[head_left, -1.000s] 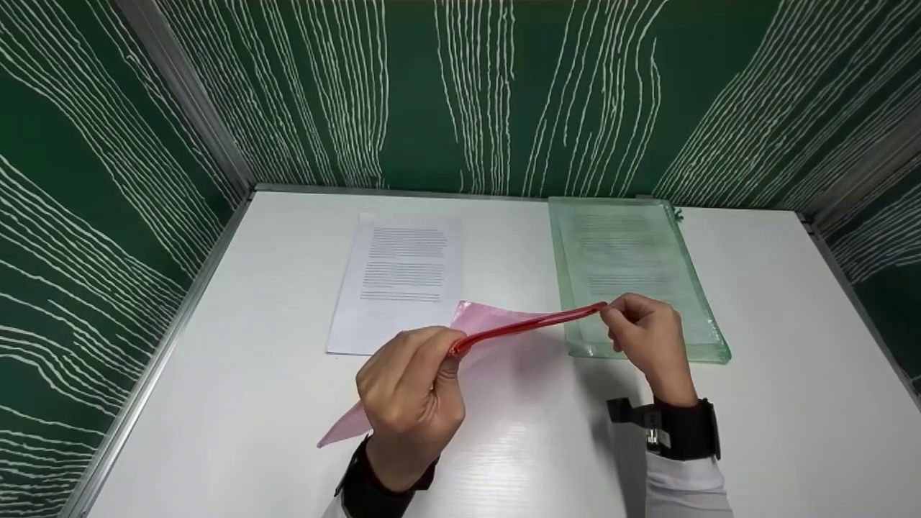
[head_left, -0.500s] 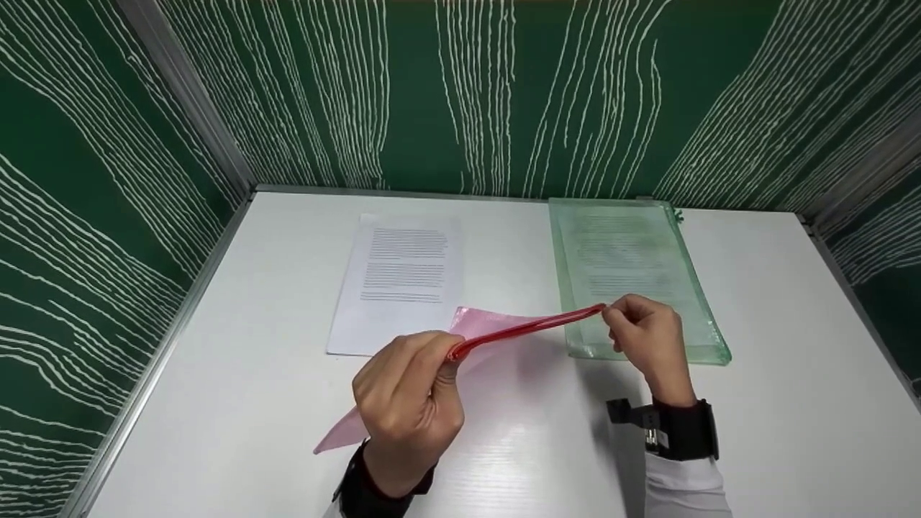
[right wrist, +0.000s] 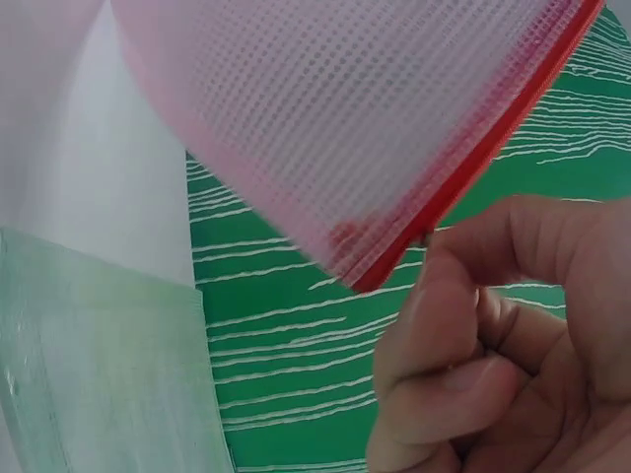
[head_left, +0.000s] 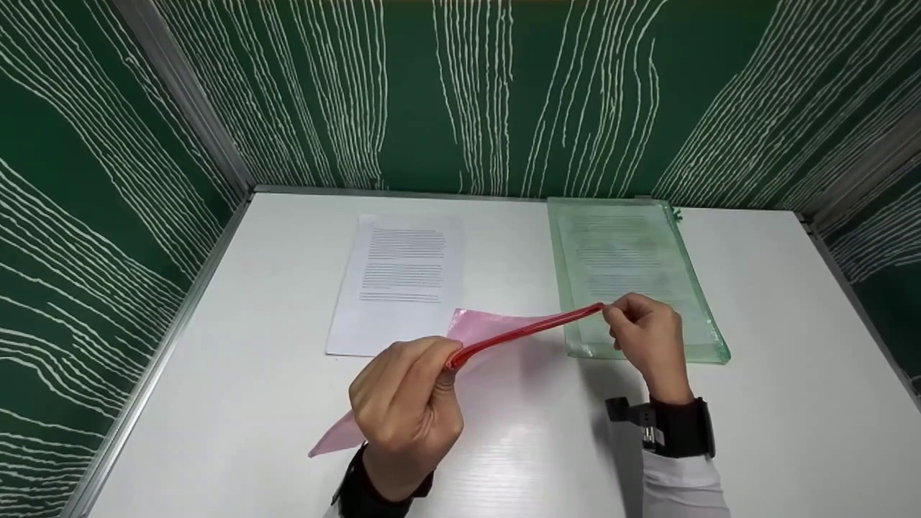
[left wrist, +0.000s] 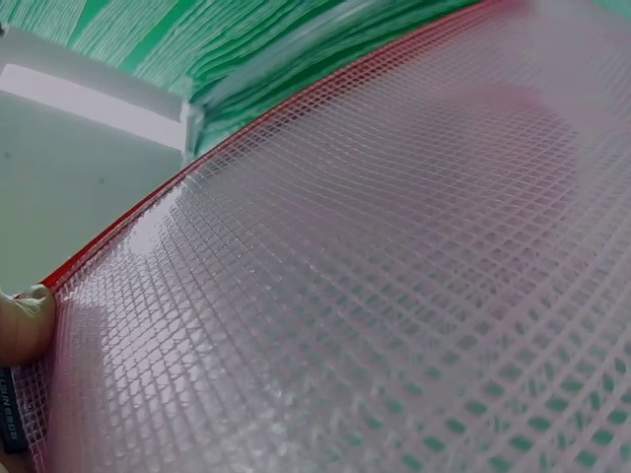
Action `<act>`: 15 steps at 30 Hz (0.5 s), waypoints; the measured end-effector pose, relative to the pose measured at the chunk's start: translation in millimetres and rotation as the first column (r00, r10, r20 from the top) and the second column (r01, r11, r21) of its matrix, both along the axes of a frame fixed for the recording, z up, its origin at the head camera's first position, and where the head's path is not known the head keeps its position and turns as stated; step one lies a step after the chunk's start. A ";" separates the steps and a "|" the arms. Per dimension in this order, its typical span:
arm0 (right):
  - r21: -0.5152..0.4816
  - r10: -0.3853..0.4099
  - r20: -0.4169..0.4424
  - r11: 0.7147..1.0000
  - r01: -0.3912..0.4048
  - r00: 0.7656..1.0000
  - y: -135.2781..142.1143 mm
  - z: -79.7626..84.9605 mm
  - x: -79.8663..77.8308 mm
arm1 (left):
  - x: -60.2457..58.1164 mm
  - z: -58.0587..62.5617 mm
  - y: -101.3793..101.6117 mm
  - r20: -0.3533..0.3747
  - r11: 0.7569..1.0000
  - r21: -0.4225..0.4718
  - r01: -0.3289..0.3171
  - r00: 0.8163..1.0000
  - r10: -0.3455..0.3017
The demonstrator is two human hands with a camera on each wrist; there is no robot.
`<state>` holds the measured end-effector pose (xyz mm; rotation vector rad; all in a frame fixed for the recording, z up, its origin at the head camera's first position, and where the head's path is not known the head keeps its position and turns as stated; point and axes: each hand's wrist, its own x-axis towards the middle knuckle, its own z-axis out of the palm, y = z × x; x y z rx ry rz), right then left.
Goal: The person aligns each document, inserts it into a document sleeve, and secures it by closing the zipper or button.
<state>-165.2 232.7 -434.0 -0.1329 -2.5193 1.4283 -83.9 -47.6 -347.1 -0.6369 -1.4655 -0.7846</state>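
A pink see-through mesh zipper pouch (head_left: 478, 327) with a red zipper edge (head_left: 529, 331) is held up above the white table. My left hand (head_left: 406, 417) pinches the zipper edge at its left end, thumb against fingers. At the opposite end my right hand (head_left: 647, 342) pinches beside the corner; exactly what lies between its fingertips is hidden. From the left wrist, the pouch's mesh (left wrist: 296, 296) fills most of the view, with the left thumb (left wrist: 28, 325) on its edge. The right wrist view shows the red corner (right wrist: 380, 266) at the right fingertips.
Printed white paper (head_left: 403, 280) lies at the table's back left. A green see-through mesh pouch (head_left: 597, 350) with printed paper inside lies at the back right, partly below the right hand. Green walls with white wavy lines (head_left: 475, 93) enclose the table.
My left hand has shifted slightly down and left, lowering its end of the pouch and drawing the zipper edge straighter. The right hand has hardly moved.
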 end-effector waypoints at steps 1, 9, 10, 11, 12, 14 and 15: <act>-0.002 -0.003 0.000 1.000 0.003 1.000 0.2 -0.1 -0.3 | 0.0 0.0 -0.5 -0.002 1.000 0.003 -0.001 1.000 0.001; 0.010 -0.017 0.002 1.000 0.017 1.000 2.2 -1.3 -0.7 | -0.9 0.5 -0.9 -0.005 1.000 0.012 -0.004 1.000 0.004; 0.010 -0.017 0.000 1.000 0.017 1.000 2.2 -1.7 -0.7 | -0.6 0.5 -0.8 -0.004 1.000 0.010 -0.006 1.000 0.006; 0.012 -0.017 -0.002 1.000 0.017 1.000 2.2 -2.1 -0.6 | -0.5 0.4 -0.6 -0.007 1.000 0.007 -0.007 1.000 0.007; 0.013 -0.017 -0.005 1.000 0.017 1.000 2.1 -2.5 -0.7 | 0.0 0.4 -0.6 -0.007 1.000 0.004 -0.007 1.000 0.008; 0.018 -0.017 -0.009 1.000 0.017 1.000 2.2 -3.4 -1.2 | 1.3 0.5 -1.1 -0.007 1.000 0.003 -0.010 1.000 0.010; 0.019 -0.016 -0.009 1.000 0.017 1.000 2.4 -3.7 -1.5 | 1.8 0.6 -1.4 -0.010 1.000 0.004 -0.011 1.000 0.011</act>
